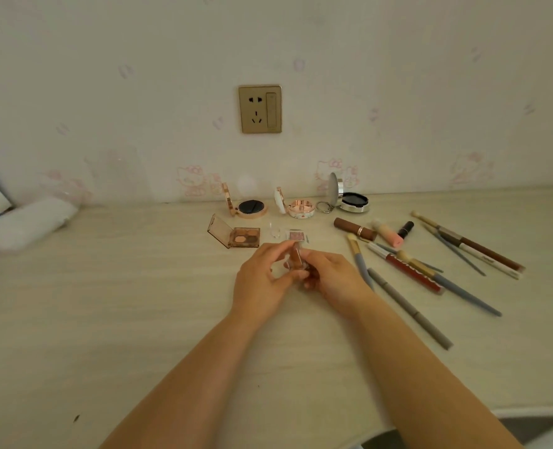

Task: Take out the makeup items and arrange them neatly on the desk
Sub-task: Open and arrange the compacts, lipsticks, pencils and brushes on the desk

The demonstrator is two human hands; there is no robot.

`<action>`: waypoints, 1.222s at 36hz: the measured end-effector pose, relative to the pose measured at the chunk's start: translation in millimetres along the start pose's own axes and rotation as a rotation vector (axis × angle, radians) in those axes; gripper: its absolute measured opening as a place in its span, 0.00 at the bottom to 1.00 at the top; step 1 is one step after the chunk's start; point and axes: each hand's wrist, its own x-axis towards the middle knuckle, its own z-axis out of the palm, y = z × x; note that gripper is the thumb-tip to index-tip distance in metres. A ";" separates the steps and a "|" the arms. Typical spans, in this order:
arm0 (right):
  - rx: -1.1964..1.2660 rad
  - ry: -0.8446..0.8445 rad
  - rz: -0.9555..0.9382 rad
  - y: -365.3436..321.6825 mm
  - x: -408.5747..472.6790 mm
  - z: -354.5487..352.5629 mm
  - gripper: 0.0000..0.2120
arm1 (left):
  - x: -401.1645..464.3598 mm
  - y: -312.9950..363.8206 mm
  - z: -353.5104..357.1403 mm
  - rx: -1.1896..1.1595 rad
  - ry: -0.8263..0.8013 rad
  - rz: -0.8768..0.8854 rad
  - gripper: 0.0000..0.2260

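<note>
Both hands meet over the middle of the desk. My left hand and my right hand together grip a small clear makeup case with a brown insert, fingers curled round it. Just beyond lie an open eyeshadow palette, a small open clear case with pink powder, and three open compacts in a row: rose-gold, white and pink, silver. To the right lie a brown tube, a pink stick, a black lipstick, a red lip gloss and several brushes and pencils.
A white pouch lies at the far left against the wall. A gold wall socket sits above the compacts. The desk's front edge curves away at the lower right.
</note>
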 end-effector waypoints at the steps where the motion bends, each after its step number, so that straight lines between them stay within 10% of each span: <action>1: -0.021 0.007 -0.007 -1.0 -0.7 0.2 0.15 | 0.3 0.8 0.3 -0.012 -0.002 -0.010 0.25; 11: -0.225 0.128 -0.041 -1.2 -2.0 -0.5 0.19 | 1.6 1.8 0.3 -0.183 0.034 -0.103 0.23; 21: 0.368 0.079 0.012 2.2 10.1 -4.1 0.11 | 2.6 3.5 -1.7 -0.295 0.053 -0.125 0.20; 29: -0.453 -0.150 -0.041 -2.9 24.1 -45.9 0.23 | 17.8 1.0 0.6 -0.193 -0.056 -0.168 0.21; 44: -1.033 0.079 -0.151 1.4 48.6 -89.8 0.22 | 71.3 14.9 22.3 0.098 -0.279 -0.062 0.25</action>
